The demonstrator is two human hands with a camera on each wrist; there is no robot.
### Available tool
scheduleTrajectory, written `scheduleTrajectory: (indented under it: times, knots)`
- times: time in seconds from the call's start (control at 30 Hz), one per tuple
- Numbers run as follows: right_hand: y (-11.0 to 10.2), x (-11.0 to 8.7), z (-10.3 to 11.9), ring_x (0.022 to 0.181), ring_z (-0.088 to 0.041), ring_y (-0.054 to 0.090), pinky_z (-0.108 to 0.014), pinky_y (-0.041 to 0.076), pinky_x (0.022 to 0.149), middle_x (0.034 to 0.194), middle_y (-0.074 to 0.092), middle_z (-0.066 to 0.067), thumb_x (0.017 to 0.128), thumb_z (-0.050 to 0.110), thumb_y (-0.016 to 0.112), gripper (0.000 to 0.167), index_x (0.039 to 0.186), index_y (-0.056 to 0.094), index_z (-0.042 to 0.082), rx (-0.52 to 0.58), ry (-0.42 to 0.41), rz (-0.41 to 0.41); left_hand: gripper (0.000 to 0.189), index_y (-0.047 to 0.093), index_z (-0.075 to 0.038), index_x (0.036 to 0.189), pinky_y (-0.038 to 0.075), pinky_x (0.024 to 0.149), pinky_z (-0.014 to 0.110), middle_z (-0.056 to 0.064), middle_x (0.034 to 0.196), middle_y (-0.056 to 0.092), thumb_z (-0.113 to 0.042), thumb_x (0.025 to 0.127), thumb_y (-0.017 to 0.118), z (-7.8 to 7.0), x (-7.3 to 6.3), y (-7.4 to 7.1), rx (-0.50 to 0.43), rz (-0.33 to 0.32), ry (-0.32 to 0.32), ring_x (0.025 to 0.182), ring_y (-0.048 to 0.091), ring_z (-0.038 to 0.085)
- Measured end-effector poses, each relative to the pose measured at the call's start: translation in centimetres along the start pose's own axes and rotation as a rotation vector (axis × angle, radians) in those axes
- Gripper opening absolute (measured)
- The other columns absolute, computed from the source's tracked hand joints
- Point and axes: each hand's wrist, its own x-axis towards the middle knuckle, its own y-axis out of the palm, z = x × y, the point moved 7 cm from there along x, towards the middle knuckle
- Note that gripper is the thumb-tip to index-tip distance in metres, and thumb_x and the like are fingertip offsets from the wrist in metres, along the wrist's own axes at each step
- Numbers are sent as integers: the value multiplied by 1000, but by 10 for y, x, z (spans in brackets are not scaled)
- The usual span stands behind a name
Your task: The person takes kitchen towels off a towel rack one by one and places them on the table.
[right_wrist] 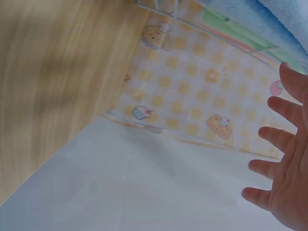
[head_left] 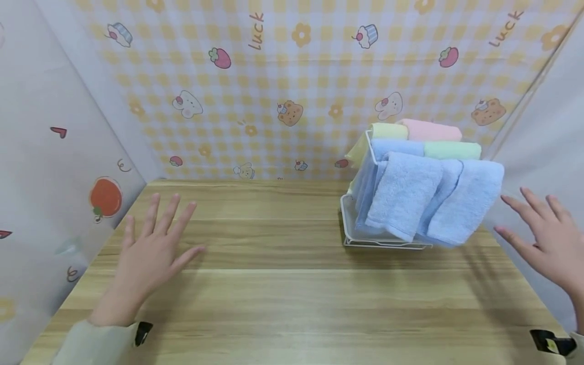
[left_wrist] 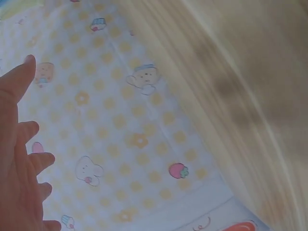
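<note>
My left hand (head_left: 155, 253) hovers over the left side of the wooden table with its fingers spread, holding nothing. Out at the right edge, my right hand (head_left: 549, 238) is also spread and holds nothing. Nearest to it are light blue towels (head_left: 406, 192) draped over the front of a white wire rack (head_left: 388, 245). Behind them on the rack hang a green towel (head_left: 451, 150), a pink towel (head_left: 431, 130) and a yellow towel (head_left: 389, 131). In the right wrist view the right hand (right_wrist: 291, 159) stands apart from the blue towel (right_wrist: 264, 19). The left wrist view shows the left hand (left_wrist: 21, 159) touching nothing.
The rack stands on the wooden table (head_left: 274, 304), toward the back right. A yellow checked cloth (head_left: 274, 76) with cartoon prints covers the back wall. White sheets (head_left: 41, 152) close off the left and right sides.
</note>
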Motion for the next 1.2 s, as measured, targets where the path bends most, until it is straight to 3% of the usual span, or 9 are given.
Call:
scheduleTrajectory:
  times: [0.27,0.43,0.5,0.6,0.7,0.77,0.93,1.03,1.2]
  knots:
    - [-17,16,15,139,-60,26,-74,10,115,147,36,-40,103,14,53,46,140,45,-11,239,-60,-105,86,16,-27,160,19,111,76,3,169,12,-52,93,63,-28,16,-17,-89,-93,66,156,0,33]
    - [-23,24,19,136,-61,29,-81,16,105,146,38,-40,104,13,50,45,145,43,-5,313,38,-90,82,24,-23,159,34,104,73,7,165,25,-44,92,67,-52,31,-27,-111,-159,116,153,16,37]
    - [-25,25,20,142,-48,31,-81,17,106,151,37,-34,105,15,49,46,148,41,1,323,95,-88,79,28,-21,157,40,98,73,9,162,31,-43,92,67,-61,38,-30,-123,-187,138,151,21,39]
    - [-27,25,22,142,-3,33,-47,23,124,159,37,2,105,17,48,47,150,41,7,342,139,-118,76,31,-20,156,45,91,71,9,160,35,-43,93,66,-75,48,-34,-155,-222,176,149,25,39]
    - [-31,25,23,118,25,26,-11,20,111,145,35,32,105,19,49,45,150,44,11,365,152,-164,73,34,-16,155,49,89,68,9,158,39,-42,93,65,-88,57,-38,-195,-274,229,147,30,37]
    - [-33,27,25,114,23,31,-2,23,99,136,37,39,105,18,50,44,148,47,11,390,145,-192,70,37,-13,152,50,92,65,10,155,43,-41,94,65,-97,61,-40,-220,-305,268,145,34,36]
    - [-35,32,27,105,20,35,0,25,78,124,40,42,104,15,52,41,144,52,11,426,143,-220,62,45,-7,146,47,105,53,11,147,52,-35,95,65,-118,70,-45,-321,-341,342,140,43,32]
    - [-36,34,27,104,20,36,-1,25,75,121,41,42,104,16,52,40,143,53,10,431,154,-224,58,47,-5,145,41,113,47,11,145,54,-29,96,67,-128,75,-46,-416,-339,370,137,46,30]
    - [-36,36,26,102,19,39,-1,26,74,112,43,43,104,16,52,38,140,56,10,464,172,-250,53,49,-3,143,41,114,41,12,142,56,-23,97,66,-148,86,-44,-556,-341,403,134,52,28]
